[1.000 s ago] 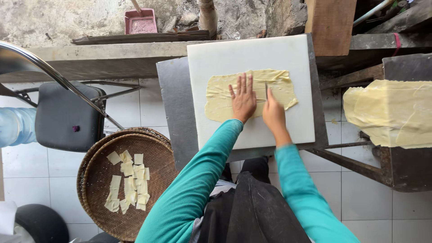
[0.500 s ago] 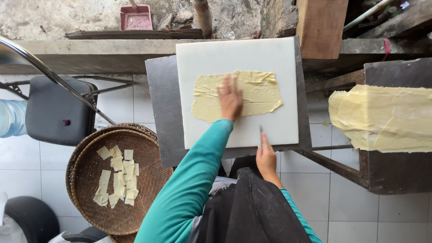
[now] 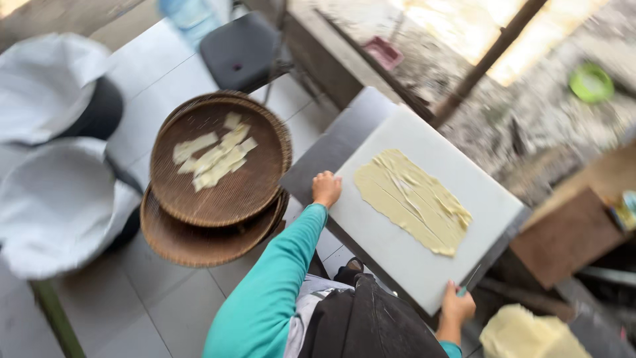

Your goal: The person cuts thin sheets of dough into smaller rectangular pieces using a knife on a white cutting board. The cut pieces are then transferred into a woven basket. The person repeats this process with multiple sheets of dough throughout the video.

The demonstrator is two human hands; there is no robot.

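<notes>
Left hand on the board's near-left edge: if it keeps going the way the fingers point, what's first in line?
The left hand points across the white cutting board; it would probably meet the flat yellow dough sheet first, with only bare board between.
</notes>
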